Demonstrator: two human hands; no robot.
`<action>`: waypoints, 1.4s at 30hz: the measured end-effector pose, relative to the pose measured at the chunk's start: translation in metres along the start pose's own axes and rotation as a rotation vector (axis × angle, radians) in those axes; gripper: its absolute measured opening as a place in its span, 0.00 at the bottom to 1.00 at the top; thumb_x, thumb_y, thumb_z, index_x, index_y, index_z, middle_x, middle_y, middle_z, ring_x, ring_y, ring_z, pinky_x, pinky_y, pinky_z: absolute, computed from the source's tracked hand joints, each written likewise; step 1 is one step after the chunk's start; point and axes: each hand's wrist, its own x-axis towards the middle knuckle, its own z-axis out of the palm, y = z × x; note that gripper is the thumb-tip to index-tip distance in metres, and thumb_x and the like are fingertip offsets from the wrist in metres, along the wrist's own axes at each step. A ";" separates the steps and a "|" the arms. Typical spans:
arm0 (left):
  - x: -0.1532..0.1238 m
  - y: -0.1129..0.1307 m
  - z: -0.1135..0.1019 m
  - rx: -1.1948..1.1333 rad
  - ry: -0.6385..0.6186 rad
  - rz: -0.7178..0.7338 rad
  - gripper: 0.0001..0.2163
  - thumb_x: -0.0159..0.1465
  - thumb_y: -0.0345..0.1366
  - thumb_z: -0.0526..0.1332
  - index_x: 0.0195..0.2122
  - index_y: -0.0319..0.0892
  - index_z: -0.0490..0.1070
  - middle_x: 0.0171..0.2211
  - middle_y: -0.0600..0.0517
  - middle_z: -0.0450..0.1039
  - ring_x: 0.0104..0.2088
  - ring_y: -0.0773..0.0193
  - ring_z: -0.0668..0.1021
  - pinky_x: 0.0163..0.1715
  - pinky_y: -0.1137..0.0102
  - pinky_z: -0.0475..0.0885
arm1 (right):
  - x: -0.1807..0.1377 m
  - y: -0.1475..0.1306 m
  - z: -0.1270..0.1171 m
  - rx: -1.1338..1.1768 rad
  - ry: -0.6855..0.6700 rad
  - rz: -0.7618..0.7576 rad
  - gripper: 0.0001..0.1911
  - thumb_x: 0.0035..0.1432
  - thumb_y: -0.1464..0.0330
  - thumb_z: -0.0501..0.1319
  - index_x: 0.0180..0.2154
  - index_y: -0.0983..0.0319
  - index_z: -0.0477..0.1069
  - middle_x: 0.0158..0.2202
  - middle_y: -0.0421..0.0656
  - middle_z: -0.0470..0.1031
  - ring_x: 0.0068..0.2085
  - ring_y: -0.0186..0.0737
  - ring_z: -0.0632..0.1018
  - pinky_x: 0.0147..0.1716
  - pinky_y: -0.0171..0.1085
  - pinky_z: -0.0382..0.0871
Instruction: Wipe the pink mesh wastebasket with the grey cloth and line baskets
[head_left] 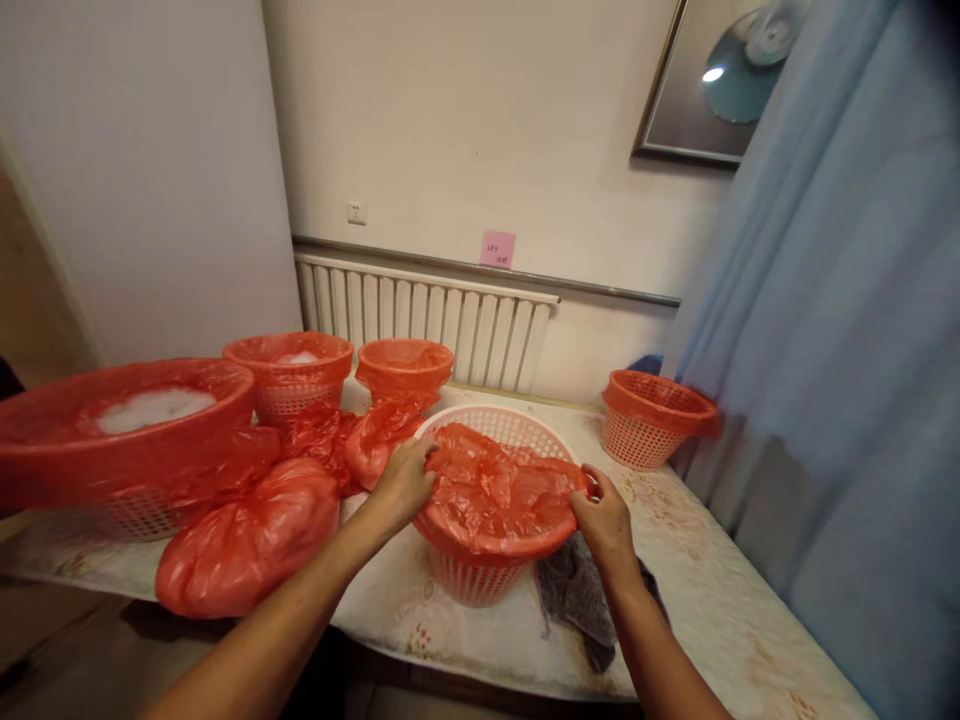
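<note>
A white plastic basket [480, 583] with a lattice wall stands on the table before me. A thin red plastic bag [499, 490] lies bunched over its mouth and is folded down over the near rim; the far rim shows bare. My left hand [409, 478] grips the bag at the basket's left rim, fingers curled inward. At the right rim my right hand [602, 510] pinches the bag between thumb and fingers. Beneath my right forearm a dark grey cloth [577, 590] lies crumpled beside the basket.
Left stand a large red-lined basket [142, 500] with white contents and two smaller lined baskets [289, 395] [405, 370]. A filled red bag [251, 540] lies at the table's [405, 625] front edge. Another lined basket [645, 435] stands right, near the blue curtain [840, 400]. A radiator [435, 315] is behind.
</note>
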 end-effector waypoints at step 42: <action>0.130 0.064 0.093 0.378 -0.648 0.437 0.07 0.66 0.35 0.59 0.41 0.39 0.73 0.43 0.49 0.75 0.43 0.60 0.77 0.44 0.62 0.74 | -0.008 0.012 0.006 0.207 -0.114 -0.032 0.30 0.46 0.71 0.54 0.54 0.62 0.69 0.53 0.46 0.74 0.53 0.44 0.74 0.55 0.38 0.66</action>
